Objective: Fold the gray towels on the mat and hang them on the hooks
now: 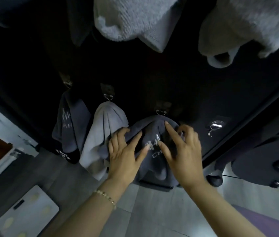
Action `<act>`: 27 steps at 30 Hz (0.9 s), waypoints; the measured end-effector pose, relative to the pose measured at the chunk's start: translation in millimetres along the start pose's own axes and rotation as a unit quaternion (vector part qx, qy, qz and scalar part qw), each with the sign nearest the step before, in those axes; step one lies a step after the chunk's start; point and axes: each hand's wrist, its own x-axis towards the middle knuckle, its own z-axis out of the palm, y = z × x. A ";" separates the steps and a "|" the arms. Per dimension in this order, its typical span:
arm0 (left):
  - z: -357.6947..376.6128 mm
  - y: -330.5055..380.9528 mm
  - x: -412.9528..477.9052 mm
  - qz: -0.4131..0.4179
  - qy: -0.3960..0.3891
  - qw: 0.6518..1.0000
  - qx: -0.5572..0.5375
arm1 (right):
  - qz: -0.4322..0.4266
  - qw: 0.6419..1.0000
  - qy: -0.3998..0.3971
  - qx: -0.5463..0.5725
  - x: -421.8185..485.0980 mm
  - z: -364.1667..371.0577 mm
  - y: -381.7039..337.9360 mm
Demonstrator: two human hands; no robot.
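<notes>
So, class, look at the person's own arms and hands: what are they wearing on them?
No sleeves or gloves show; both forearms are bare down to the frame edge. The wrist of the left hand carries a thin bracelet of small pale and gold-toned beads. The right hand and its wrist show nothing worn.

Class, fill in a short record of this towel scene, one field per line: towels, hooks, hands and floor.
Hung towels: three, each below a wall hook
Left towel: dark gray, white logo
Middle towel: light gray
Right towel: dark gray, white logo, both hands on it
Left hand: fingers spread on the right towel
Right hand: index finger straight, touching the towel's top
Spare hook: right of the towels, bare
Left wrist: bracelet
Floor: purple mat, lower right
</notes>
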 end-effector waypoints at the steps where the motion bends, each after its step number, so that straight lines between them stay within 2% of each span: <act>1: 2.0 1.4 -1.6 -0.004 0.004 1.000 -0.001 | 0.003 1.000 -0.016 0.024 -3.6 2.4 0.4; 4: 10.6 6.9 -1.4 -0.016 -0.025 0.999 -0.024 | 0.058 0.986 -0.049 0.148 -15.4 10.2 1.1; 8: 20.7 8.2 6.6 -0.044 -0.085 0.987 -0.126 | 0.117 0.964 -0.047 0.232 -24.8 18.5 5.0; 11: 21.1 10.8 11.0 -0.034 -0.103 0.975 -0.195 | 0.147 0.933 -0.078 0.318 -21.0 21.7 3.5; 15: 18.5 16.8 10.4 -0.071 -0.154 0.938 -0.304 | 0.187 0.887 -0.113 0.408 -14.6 21.1 -0.9; 18: 16.9 12.5 2.3 -0.111 -0.196 0.906 -0.358 | 0.175 0.854 -0.149 0.467 -17.8 15.1 0.0; 20: 16.1 12.5 -4.7 -0.146 -0.187 0.878 -0.415 | 0.168 0.825 -0.169 0.512 -18.4 12.2 3.6; 23: 21.5 15.2 -11.3 -0.189 -0.140 0.857 -0.459 | 0.174 0.828 -0.173 0.505 -18.4 17.6 6.8; 27: 34.8 3.1 -6.2 -0.183 -0.091 0.879 -0.430 | 0.181 0.849 -0.145 0.475 -10.5 31.2 12.4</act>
